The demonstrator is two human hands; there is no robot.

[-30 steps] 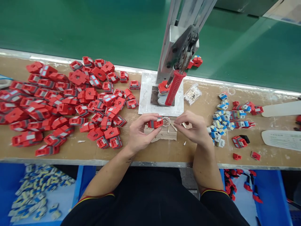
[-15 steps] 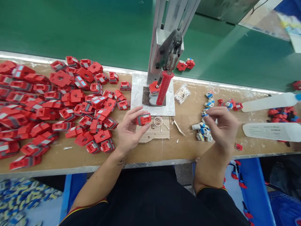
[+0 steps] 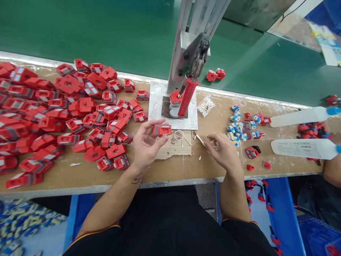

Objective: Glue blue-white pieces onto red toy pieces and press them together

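Note:
My left hand (image 3: 145, 145) holds a red and grey plastic housing (image 3: 162, 129) by its sides, just above a scrap of cardboard (image 3: 174, 149) on the bench. A small wire ring (image 3: 179, 135) and thin pins lie on that cardboard. My right hand (image 3: 225, 153) hovers low over the bench to the right of the cardboard, fingertips pinched together. I cannot see whether anything is between them. A pile of small blue and white pieces (image 3: 236, 124) lies just beyond it.
A big heap of red housings (image 3: 66, 106) covers the left of the bench. A hand press with a red handle (image 3: 188, 97) stands on a white plate (image 3: 157, 106). A clear bag (image 3: 205, 105), white paddles (image 3: 301, 147), another person's arm (image 3: 331, 167) and blue bins (image 3: 282, 213) are around.
My right hand left the ring, reached right to the blue and white pile, then came back toward the cardboard. My left hand turned the red housing and kept hold of it.

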